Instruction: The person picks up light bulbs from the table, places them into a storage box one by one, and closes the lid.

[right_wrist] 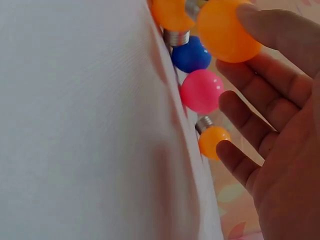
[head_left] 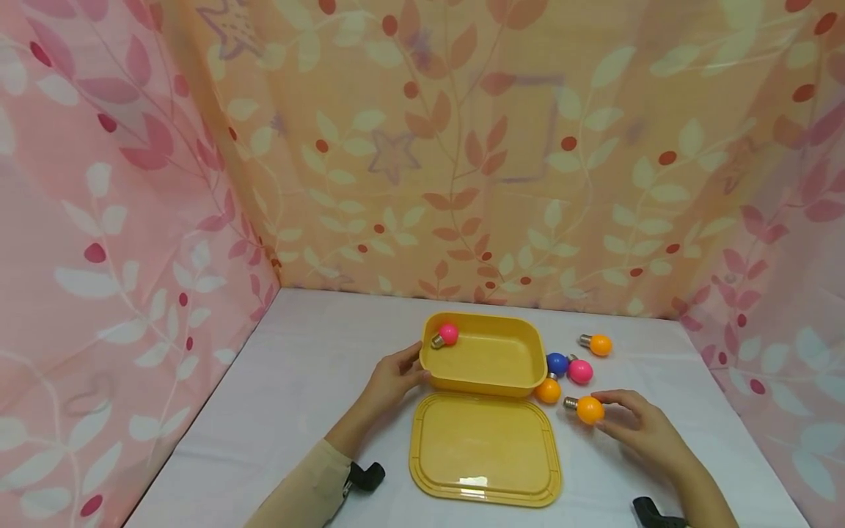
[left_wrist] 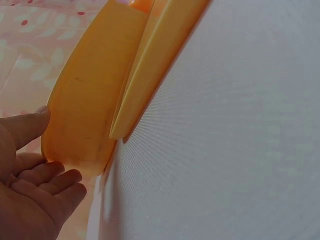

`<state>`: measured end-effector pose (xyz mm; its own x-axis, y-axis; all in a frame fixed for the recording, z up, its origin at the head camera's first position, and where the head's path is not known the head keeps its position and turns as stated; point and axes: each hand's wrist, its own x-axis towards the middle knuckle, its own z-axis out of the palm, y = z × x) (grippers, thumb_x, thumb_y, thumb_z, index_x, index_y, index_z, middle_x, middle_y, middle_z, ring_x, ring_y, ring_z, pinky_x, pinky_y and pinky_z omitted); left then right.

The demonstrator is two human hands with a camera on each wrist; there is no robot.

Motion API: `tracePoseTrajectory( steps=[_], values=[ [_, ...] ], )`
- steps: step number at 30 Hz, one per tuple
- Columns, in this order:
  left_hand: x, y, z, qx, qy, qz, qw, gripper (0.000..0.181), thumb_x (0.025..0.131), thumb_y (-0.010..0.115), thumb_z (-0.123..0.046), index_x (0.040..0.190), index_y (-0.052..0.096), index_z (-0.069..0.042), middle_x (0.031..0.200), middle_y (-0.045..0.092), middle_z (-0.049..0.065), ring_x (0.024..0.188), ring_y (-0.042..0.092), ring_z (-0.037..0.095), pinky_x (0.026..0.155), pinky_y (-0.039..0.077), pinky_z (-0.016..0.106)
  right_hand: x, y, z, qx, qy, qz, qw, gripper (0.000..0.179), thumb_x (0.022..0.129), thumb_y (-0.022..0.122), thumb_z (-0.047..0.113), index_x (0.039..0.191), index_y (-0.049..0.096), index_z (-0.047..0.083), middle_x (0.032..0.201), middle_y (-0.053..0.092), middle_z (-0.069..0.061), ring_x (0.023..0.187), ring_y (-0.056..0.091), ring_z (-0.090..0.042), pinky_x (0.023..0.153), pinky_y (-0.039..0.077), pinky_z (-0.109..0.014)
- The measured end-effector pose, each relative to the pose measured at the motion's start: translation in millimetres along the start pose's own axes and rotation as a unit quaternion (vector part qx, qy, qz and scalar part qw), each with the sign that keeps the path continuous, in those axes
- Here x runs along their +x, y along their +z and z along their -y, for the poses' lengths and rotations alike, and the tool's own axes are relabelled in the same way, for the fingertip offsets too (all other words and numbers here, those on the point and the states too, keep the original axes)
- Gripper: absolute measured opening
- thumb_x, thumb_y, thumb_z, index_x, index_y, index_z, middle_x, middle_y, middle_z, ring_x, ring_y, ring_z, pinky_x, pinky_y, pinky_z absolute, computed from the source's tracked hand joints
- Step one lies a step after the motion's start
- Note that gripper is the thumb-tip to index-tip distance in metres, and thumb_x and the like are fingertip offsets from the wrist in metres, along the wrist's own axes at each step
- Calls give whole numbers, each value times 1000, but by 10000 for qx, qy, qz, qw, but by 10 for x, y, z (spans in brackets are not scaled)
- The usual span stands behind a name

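My right hand [head_left: 643, 429] pinches an orange light bulb [head_left: 590, 411] by its round globe between thumb and fingers, its metal screw base pointing left. In the right wrist view the same bulb [right_wrist: 227, 32] is held at the top, the other fingers spread loosely below. My left hand [head_left: 391, 380] holds the left end of a yellow plastic box [head_left: 495, 356], thumb near the front corner. The left wrist view shows thumb and fingers at the wall of the box [left_wrist: 92, 85]. Inside the box, at the back left, lies a pink light bulb [head_left: 449, 334].
A yellow lid [head_left: 485, 449] lies flat in front of the box. Beside the box's right end are a blue bulb [head_left: 557, 364], a pink bulb [head_left: 581, 372] and an orange bulb [head_left: 548, 391]. Another orange bulb [head_left: 600, 345] lies farther back right. Patterned curtains [head_left: 422, 161] enclose the white table.
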<state>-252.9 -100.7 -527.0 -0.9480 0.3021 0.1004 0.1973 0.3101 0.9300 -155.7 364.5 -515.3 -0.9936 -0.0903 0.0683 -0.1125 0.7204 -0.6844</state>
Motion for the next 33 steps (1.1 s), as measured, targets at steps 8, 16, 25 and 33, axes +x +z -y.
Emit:
tracePoseTrajectory(
  steps=[8, 16, 25, 33],
  values=[
    [28, 1, -13, -320, 32, 135, 9994, 69, 96, 74, -18, 156, 42, -8, 157, 48, 13, 140, 52, 27, 105, 51, 27, 88, -83, 110, 100, 113, 101, 9998, 55, 88, 78, 48, 132, 65, 16, 136, 62, -13, 135, 44, -41, 101, 32, -83],
    [21, -7, 7, -343, -25, 148, 9993, 71, 95, 75, -16, 156, 42, -7, 156, 49, 13, 138, 54, 27, 102, 52, 24, 141, -78, 198, -3, -416, -83, 9991, 47, 89, 80, 39, 128, 67, 17, 131, 65, -11, 126, 52, -26, 101, 38, -80],
    [11, 2, 24, -496, 16, 176, 9986, 71, 95, 75, -12, 157, 40, -7, 157, 47, 13, 140, 52, 27, 102, 52, 22, 307, -154, 460, -98, -984, -182, 9949, 39, 87, 83, 34, 122, 70, 22, 130, 65, -9, 125, 53, -22, 102, 40, -75],
    [13, -3, 21, -523, 70, 177, 9984, 70, 95, 75, -14, 157, 41, -7, 157, 48, 13, 139, 52, 27, 102, 52, 22, 506, -213, 684, -215, -1096, 58, 9937, 41, 86, 84, 40, 122, 70, 27, 129, 66, -6, 137, 44, -41, 105, 34, -80]
  ],
)
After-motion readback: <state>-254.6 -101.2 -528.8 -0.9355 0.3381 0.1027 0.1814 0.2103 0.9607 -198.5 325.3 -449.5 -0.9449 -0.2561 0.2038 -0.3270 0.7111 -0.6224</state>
